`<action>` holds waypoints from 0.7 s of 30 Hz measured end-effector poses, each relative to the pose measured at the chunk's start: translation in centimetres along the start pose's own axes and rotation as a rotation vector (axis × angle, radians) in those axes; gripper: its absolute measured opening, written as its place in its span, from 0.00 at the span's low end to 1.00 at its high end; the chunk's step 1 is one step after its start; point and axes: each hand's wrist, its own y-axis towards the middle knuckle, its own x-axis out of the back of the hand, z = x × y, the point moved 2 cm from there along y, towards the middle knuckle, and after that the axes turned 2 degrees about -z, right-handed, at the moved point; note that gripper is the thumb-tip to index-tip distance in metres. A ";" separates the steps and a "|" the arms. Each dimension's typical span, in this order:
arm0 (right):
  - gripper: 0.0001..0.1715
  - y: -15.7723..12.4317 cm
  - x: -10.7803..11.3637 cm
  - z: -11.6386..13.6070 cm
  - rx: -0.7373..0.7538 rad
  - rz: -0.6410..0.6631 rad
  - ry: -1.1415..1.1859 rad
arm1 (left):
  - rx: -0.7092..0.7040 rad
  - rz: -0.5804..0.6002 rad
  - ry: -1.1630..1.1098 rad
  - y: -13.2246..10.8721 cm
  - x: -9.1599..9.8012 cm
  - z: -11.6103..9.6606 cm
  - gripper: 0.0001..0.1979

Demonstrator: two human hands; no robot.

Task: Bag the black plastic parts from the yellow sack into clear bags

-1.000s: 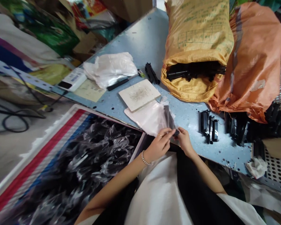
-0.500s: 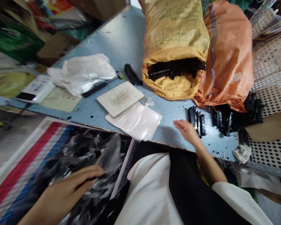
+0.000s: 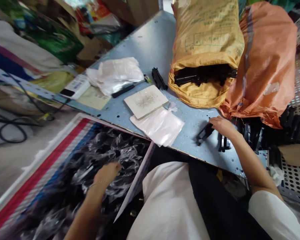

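Observation:
My right hand (image 3: 223, 127) reaches over the blue table (image 3: 150, 43) and closes its fingertips on one end of a black plastic part (image 3: 204, 134), which lies tilted on the table. More black parts (image 3: 225, 143) stand just beside that hand. My left hand (image 3: 107, 173) is down in the striped bag (image 3: 37, 173) to my left, fingers stretched flat over the clear-wrapped black packets (image 3: 110, 150). It holds nothing that I can see. A stack of clear flat bags (image 3: 160, 126) lies on the table's near edge between my hands.
A yellow sack (image 3: 205, 40) full of black parts lies open toward me, with an orange sack (image 3: 267, 60) beside it. A white board (image 3: 145, 101), crumpled plastic (image 3: 117, 75), a black pen-like tool (image 3: 126, 89) and a perforated metal panel (image 3: 297, 176) are also there.
A second ago both hands held a bagged part at the table edge. My left hand dropped it into the striped bag; my right hand moved right and took hold of a black part.

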 end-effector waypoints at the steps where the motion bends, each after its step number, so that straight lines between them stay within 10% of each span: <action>1: 0.13 0.1 0.2 0.5 -0.008 0.011 0.041 | -0.015 -0.024 0.016 1.8 -0.6 -1.8 0.17; 8: 0.16 -1.4 -0.1 2.9 -0.243 -0.123 0.562 | -0.378 -0.129 -0.065 10.5 -7.1 -15.2 0.11; 16: 0.19 -3.1 -5.5 10.3 -0.666 -0.021 1.823 | 0.131 0.181 -0.698 15.3 -6.3 -12.7 0.09; 21: 0.12 -0.7 -8.0 16.7 -0.699 0.204 2.191 | 0.174 0.102 -0.737 15.5 -5.8 -12.7 0.04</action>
